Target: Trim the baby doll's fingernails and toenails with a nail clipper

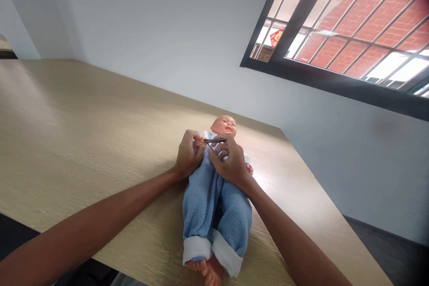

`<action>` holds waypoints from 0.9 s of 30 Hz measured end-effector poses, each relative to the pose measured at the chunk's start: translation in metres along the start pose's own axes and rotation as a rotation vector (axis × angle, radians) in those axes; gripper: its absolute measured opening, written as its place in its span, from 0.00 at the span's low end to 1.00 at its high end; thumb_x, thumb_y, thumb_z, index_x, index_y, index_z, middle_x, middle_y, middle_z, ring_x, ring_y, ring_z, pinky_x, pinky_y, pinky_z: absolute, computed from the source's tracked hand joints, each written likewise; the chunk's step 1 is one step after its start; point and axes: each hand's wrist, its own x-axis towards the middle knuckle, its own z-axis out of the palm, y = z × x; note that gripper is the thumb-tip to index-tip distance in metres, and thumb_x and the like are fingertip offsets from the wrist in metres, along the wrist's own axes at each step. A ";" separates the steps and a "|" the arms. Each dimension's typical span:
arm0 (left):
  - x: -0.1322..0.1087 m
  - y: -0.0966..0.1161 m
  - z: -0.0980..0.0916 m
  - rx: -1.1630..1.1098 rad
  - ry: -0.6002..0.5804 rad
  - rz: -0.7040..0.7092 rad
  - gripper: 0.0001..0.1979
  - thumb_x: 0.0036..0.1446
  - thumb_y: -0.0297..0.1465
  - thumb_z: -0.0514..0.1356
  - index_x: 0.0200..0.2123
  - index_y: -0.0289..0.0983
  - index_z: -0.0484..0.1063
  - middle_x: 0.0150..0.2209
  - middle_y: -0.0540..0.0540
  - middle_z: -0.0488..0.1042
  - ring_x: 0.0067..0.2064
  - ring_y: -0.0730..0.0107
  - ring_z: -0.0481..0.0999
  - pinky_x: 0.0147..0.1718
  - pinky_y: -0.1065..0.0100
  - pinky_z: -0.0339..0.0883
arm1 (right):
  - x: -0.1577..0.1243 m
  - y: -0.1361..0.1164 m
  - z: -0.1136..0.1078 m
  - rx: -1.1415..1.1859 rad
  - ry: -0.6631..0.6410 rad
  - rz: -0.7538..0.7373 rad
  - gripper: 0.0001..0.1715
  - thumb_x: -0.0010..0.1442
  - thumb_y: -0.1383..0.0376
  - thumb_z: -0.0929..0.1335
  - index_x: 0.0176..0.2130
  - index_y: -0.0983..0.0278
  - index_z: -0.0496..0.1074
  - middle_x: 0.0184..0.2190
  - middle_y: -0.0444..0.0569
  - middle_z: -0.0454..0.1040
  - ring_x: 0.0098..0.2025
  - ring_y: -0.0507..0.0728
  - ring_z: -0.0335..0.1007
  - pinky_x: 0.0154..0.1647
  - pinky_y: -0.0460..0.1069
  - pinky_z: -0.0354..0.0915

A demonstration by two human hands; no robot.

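A baby doll (203, 196) in a fuzzy blue outfit with white cuffs lies on its back, its head away from me and its bare feet towards me. My left hand (188, 156) is closed around the doll's small hand (199, 142), whose fingers poke out at the top. Between the thumb and fingers of my right hand (233, 163) are metal nail clippers (215, 141), the lever angled apart from the body. The clippers' tip points left, at the doll's fingers; whether it touches them I cannot tell. My right hand covers part of the doll's chest.
The pale wooden table (100, 134) runs wide to the left and ends in a slanted edge on the right. Behind it stands a white wall (161, 22). A dark-framed barred window (335, 49) is at the upper right.
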 end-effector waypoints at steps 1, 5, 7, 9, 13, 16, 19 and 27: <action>0.000 0.000 0.000 0.001 -0.001 0.003 0.07 0.59 0.29 0.58 0.40 0.40 0.63 0.37 0.48 0.69 0.38 0.67 0.72 0.38 0.65 0.68 | 0.000 0.000 0.000 -0.002 -0.004 0.001 0.12 0.61 0.63 0.69 0.45 0.59 0.65 0.21 0.36 0.66 0.20 0.49 0.65 0.21 0.45 0.64; 0.000 0.000 0.000 0.003 -0.005 0.014 0.06 0.60 0.30 0.58 0.40 0.40 0.63 0.37 0.48 0.68 0.38 0.66 0.71 0.39 0.64 0.67 | 0.000 0.003 0.000 -0.023 -0.033 -0.006 0.12 0.61 0.63 0.69 0.45 0.59 0.66 0.22 0.37 0.68 0.20 0.49 0.66 0.22 0.45 0.65; 0.000 0.000 0.000 0.005 -0.003 0.016 0.06 0.60 0.30 0.58 0.39 0.40 0.63 0.37 0.48 0.68 0.38 0.67 0.70 0.39 0.64 0.67 | 0.000 0.005 0.000 -0.041 -0.045 -0.014 0.13 0.61 0.62 0.69 0.46 0.59 0.66 0.23 0.38 0.69 0.21 0.49 0.67 0.23 0.45 0.65; 0.001 0.000 0.000 0.006 -0.001 0.016 0.06 0.59 0.30 0.58 0.39 0.40 0.63 0.37 0.49 0.67 0.38 0.67 0.70 0.38 0.64 0.66 | -0.001 0.007 0.000 -0.063 -0.055 -0.025 0.14 0.62 0.62 0.69 0.48 0.58 0.66 0.24 0.39 0.70 0.22 0.50 0.67 0.24 0.45 0.66; 0.000 0.000 0.000 0.005 -0.001 0.010 0.06 0.59 0.30 0.58 0.39 0.40 0.63 0.37 0.49 0.67 0.38 0.66 0.70 0.38 0.64 0.66 | -0.002 0.011 -0.002 -0.118 -0.083 -0.071 0.15 0.64 0.63 0.69 0.49 0.58 0.65 0.26 0.39 0.70 0.23 0.50 0.68 0.26 0.46 0.67; 0.000 -0.001 0.000 0.003 -0.002 -0.001 0.06 0.58 0.30 0.58 0.39 0.40 0.63 0.36 0.49 0.67 0.37 0.67 0.70 0.37 0.65 0.66 | -0.002 0.012 -0.004 -0.180 -0.116 -0.130 0.13 0.65 0.65 0.68 0.49 0.58 0.65 0.28 0.40 0.72 0.24 0.50 0.69 0.27 0.46 0.67; 0.000 -0.002 0.001 -0.001 -0.002 -0.018 0.06 0.59 0.29 0.58 0.39 0.40 0.63 0.36 0.50 0.67 0.36 0.68 0.70 0.36 0.66 0.66 | -0.001 0.010 -0.007 -0.271 -0.155 -0.206 0.12 0.65 0.68 0.65 0.49 0.59 0.65 0.30 0.43 0.74 0.26 0.51 0.70 0.28 0.47 0.64; -0.001 -0.004 0.003 -0.002 0.011 -0.053 0.06 0.59 0.27 0.59 0.39 0.40 0.63 0.35 0.50 0.67 0.34 0.70 0.69 0.36 0.66 0.65 | 0.001 -0.003 -0.008 -0.560 -0.199 -0.398 0.09 0.65 0.72 0.61 0.43 0.62 0.66 0.35 0.49 0.77 0.31 0.54 0.69 0.25 0.50 0.50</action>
